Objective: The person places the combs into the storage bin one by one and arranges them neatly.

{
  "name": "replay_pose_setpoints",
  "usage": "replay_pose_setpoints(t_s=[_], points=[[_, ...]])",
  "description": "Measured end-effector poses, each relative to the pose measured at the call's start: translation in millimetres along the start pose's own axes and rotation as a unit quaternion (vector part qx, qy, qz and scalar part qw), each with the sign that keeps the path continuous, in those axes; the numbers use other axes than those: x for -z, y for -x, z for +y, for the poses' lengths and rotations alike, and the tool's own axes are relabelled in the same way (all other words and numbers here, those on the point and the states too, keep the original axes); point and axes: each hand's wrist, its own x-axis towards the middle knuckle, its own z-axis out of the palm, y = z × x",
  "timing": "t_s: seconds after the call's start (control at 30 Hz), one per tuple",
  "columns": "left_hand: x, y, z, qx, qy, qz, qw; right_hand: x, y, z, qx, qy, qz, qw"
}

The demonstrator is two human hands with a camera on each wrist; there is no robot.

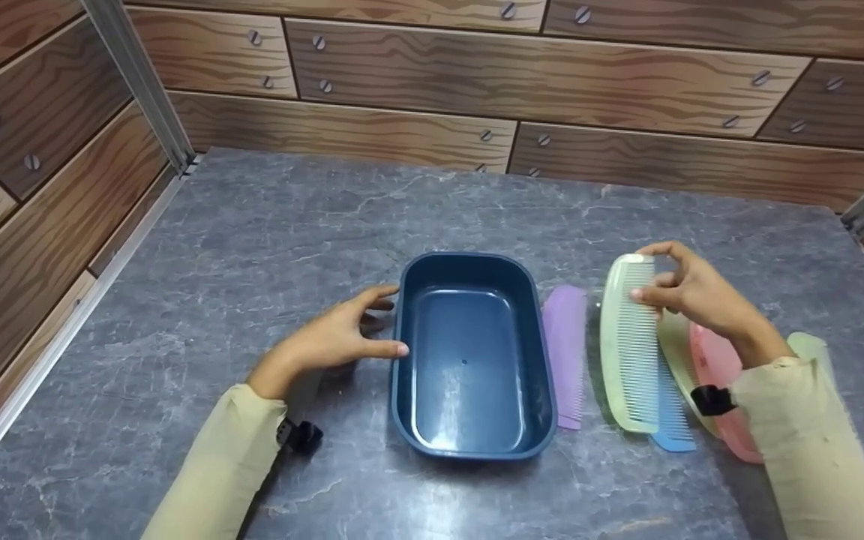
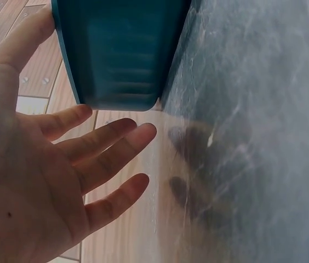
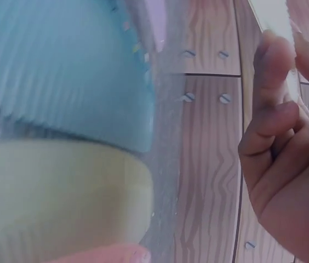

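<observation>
A pale green comb [image 1: 629,345] is pinched between the thumb and fingers of my right hand [image 1: 702,296], raised over a blue comb [image 1: 673,420]. In the right wrist view the pinched comb [image 3: 272,13] shows only its end. My left hand [image 1: 334,330] rests at the left rim of a dark blue tub [image 1: 464,375], thumb and a fingertip at its edge. The left wrist view shows that hand's fingers [image 2: 116,159] spread and relaxed beside the tub wall [image 2: 119,60]. Nothing lies in the tub. Against its right side lies a purple comb [image 1: 565,352].
Under and beside the right forearm lie a yellow-green comb [image 1: 678,345], a pink comb [image 1: 717,356] and another light green comb [image 1: 811,346], partly hidden by the sleeve. The grey marbled table [image 1: 312,225] meets wood-patterned walls [image 1: 402,67] at the back and left.
</observation>
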Motion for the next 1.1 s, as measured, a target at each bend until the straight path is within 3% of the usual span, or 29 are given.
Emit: replay_pose_setpoints(t_s=[0.27,0.63,1.1], points=[[0.3,0.5,-2.1,-0.001,0.004,0.0,1.0,-1.0,2.7,-15.7,0.02,-0.082,0.021,0.996],[-0.3,0.1,-2.4,0.011,0.012,-0.001,0.9999,-19.3,0.8,-33.6,0.044,-0.106,0.016,0.993],[-1.3,-2.0,1.0,0.002,0.025,-0.003,0.9997,-48.0,-6.4,-67.1,0.028,-0.16,0.029,0.986]])
